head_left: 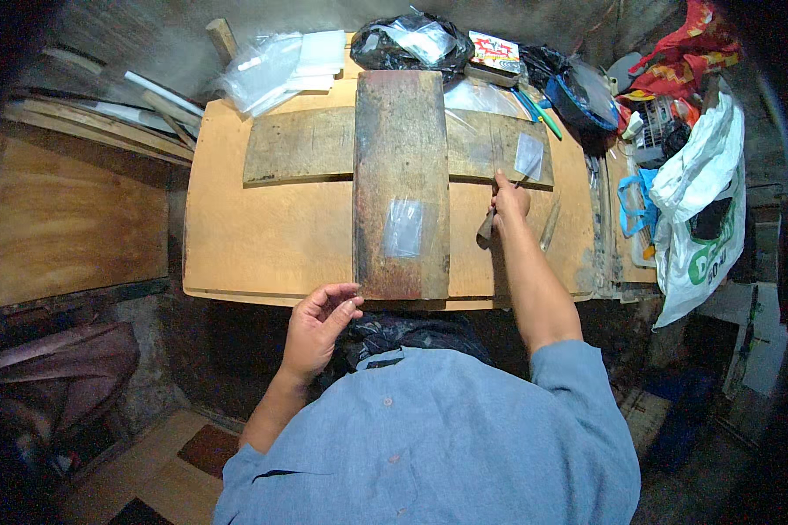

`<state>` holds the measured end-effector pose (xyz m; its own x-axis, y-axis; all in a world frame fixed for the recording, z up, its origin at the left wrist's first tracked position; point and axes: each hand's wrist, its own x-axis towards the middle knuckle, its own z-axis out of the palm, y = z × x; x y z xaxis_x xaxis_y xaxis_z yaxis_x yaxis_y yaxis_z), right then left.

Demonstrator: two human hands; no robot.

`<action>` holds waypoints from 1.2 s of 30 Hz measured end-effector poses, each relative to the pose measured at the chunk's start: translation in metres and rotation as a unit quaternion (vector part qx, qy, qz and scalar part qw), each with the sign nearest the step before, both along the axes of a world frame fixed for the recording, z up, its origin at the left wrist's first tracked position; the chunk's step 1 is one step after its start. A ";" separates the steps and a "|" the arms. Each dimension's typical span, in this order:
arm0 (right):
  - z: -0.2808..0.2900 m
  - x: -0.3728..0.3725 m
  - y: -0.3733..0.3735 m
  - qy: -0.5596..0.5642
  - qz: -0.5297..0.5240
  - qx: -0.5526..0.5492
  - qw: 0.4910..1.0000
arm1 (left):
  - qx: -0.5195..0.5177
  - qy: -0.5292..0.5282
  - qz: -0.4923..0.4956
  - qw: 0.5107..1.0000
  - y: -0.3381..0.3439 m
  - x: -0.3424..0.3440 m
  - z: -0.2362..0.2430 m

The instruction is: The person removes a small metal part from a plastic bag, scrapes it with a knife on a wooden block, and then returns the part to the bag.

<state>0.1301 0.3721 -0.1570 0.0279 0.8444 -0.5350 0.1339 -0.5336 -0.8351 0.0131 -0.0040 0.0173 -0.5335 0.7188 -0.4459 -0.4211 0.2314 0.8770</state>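
Note:
A long, worn wooden board point(400, 131) runs front to back over a second worn board point(298, 144) lying crosswise. On the upper board's near half rests a clear plastic piece point(404, 228). My right hand point(510, 201) is closed around a slim tool with a dark flared end point(486, 229), its other end pointing toward a small clear plastic piece point(528, 157) on the crosswise board's right part. At the upper board's near left corner is my left hand point(322, 317), its fingers loosely curled and apart from the thumb, with nothing visible in them.
The boards lie on an orange-brown tabletop point(263, 241). Along its back are clear plastic sheets point(280, 70), a black bag point(411, 42), a small box point(495, 57) and a green pen-like stick point(549, 122). A narrow strip point(551, 223) lies beside my right forearm. A white bag point(696, 210) hangs at right.

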 end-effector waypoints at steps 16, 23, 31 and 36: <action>0.084 0.039 -0.085 0.180 0.150 0.072 0.970 | -0.009 -0.042 -0.067 0.997 0.021 0.010 -0.019; 0.164 0.047 -0.168 0.277 0.422 -0.042 0.862 | 0.051 -0.163 -0.140 0.975 0.042 0.014 -0.032; 0.172 0.043 -0.192 0.280 0.422 -0.068 0.859 | 0.062 -0.146 -0.046 0.986 0.033 -0.001 -0.013; 0.166 0.040 -0.201 0.246 0.385 -0.053 0.888 | 0.045 -0.106 -0.069 0.991 0.020 -0.010 -0.008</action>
